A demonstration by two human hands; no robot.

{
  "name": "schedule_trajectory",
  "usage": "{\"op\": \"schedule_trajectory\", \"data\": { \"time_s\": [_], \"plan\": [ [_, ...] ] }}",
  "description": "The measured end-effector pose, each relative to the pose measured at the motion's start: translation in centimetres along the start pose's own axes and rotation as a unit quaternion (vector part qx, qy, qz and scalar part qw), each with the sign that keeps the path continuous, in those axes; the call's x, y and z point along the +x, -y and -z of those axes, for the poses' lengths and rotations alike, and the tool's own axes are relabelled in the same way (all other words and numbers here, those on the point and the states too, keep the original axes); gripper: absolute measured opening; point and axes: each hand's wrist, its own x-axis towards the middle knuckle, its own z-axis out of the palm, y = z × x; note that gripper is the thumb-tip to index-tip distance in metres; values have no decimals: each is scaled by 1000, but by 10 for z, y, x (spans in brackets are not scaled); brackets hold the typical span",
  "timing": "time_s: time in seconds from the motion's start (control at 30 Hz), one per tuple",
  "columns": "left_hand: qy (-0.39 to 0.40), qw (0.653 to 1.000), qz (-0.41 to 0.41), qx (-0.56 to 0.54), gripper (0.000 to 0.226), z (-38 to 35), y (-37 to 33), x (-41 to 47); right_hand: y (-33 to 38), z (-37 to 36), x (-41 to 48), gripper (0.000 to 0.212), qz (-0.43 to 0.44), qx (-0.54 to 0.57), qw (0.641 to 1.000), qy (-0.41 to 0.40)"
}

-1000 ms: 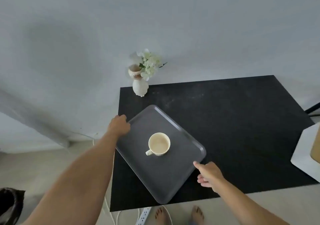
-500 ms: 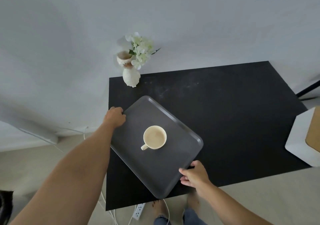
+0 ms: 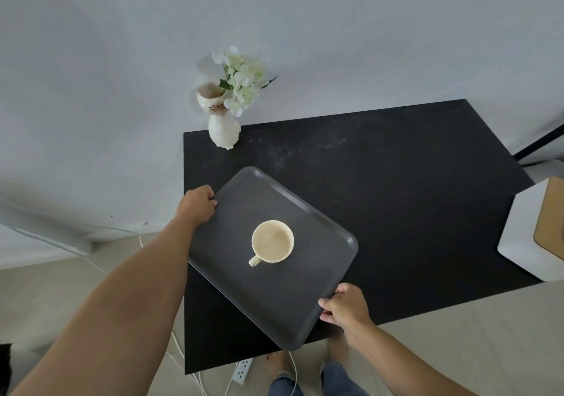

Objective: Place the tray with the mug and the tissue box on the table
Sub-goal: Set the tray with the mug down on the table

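A dark grey tray (image 3: 317, 276) lies at an angle over the near left part of the black table (image 3: 412, 188), its near corner jutting past the front edge. A cream mug (image 3: 272, 241) stands upright in the tray's middle, handle toward me. My left hand (image 3: 197, 205) grips the tray's far left rim. My right hand (image 3: 346, 307) holds the near right rim, thumb on top. A white tissue box with a wooden lid (image 3: 537, 230) stands at the table's right edge, partly cut off by the frame.
A white cat-shaped vase with white flowers (image 3: 224, 114) stands at the table's far left corner against the wall. On the floor by my feet lie a white power strip (image 3: 242, 371) and cables. A black bar (image 3: 540, 142) runs at the right.
My right hand has moved from beside the tray onto its near right rim and closed on it. My left hand has stayed on the far left rim. The tray has barely shifted.
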Motion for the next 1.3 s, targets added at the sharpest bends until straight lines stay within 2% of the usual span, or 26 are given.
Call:
{"op": "schedule_trajectory", "data": {
  "time_s": [0.17, 0.27, 0.5, 0.6, 0.7, 0.9, 1.3],
  "plan": [
    [26, 1000, -9, 10, 5, 2, 0, -9, 7, 8, 4, 15, 21, -19, 999, -32],
    [30, 1000, 1, 2, 10, 0, -2, -20, 18, 22, 13, 16, 24, -37, 998, -49],
    [35, 995, 47, -79, 15, -10, -12, -47, 51, 54, 38, 20, 53, -98, 988, -104],
    [29, 992, 63, -105, 17, -16, -21, -57, 65, 68, 48, 13, 71, -132, 983, -102],
    [17, 988, 80, -129, 11, -21, -29, -63, 81, 78, 60, 18, 94, -161, 977, -107],
    [5, 981, 124, -148, 21, -30, -49, -65, 118, 97, 87, 17, 117, -204, 968, -85],
    [-13, 970, 175, -167, 20, -37, -107, -25, 202, 132, 147, 15, 155, -246, 956, -47]
  ]
}}
